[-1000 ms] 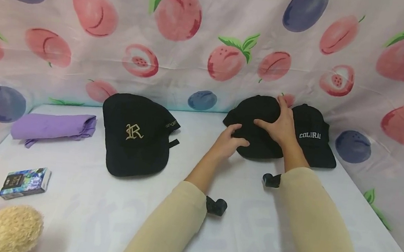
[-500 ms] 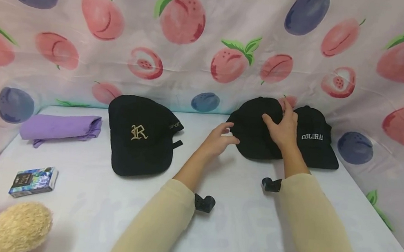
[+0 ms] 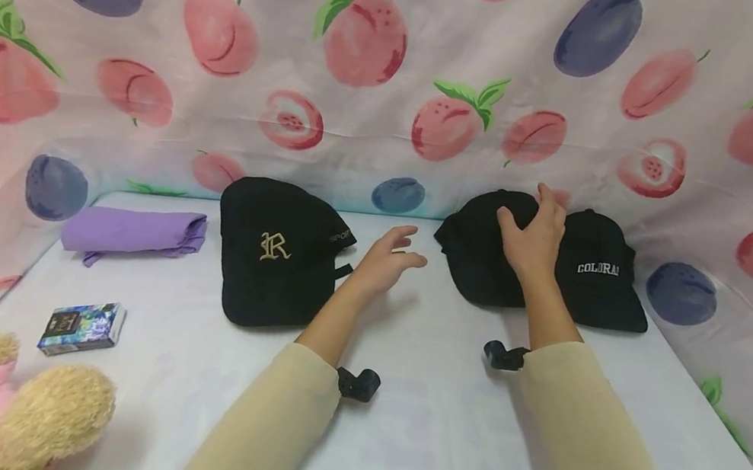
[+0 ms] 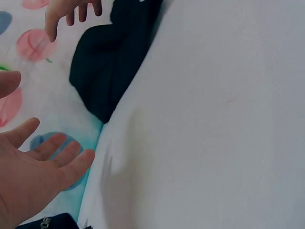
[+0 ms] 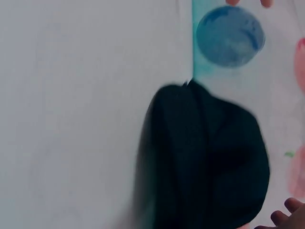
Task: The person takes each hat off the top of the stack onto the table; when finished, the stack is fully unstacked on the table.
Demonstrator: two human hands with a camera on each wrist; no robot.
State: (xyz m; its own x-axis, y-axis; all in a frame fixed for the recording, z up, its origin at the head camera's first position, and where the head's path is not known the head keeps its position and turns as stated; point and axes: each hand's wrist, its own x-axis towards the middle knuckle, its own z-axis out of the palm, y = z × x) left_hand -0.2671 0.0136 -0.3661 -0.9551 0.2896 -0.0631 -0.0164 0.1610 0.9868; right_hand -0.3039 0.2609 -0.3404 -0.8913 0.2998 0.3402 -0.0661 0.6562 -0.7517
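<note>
Three black caps are in the head view. A plain black cap (image 3: 474, 257) leans at the back right, and my right hand (image 3: 533, 240) is over its right side, fingers spread. In the right wrist view, fingertips (image 5: 286, 214) show beside that cap (image 5: 209, 157); contact cannot be made out. Just right of it is a cap with white lettering (image 3: 594, 288). My left hand (image 3: 380, 262) hovers with extended fingers between the plain cap and a cap with a gold letter R (image 3: 256, 268). Nothing is in its fingers, as the left wrist view of the hand (image 4: 40, 176) confirms.
A folded purple cloth (image 3: 132, 232) lies at the back left, with a small patterned box (image 3: 83, 328) in front of it. A plush toy (image 3: 55, 412) in pink sits at the near left corner. Fruit-print fabric (image 3: 359, 134) hangs behind the white table (image 3: 424, 439).
My left hand has drawn away leftward from the plain cap. The right hand remains at that cap's right side. The whole head view has shifted slightly to the right.
</note>
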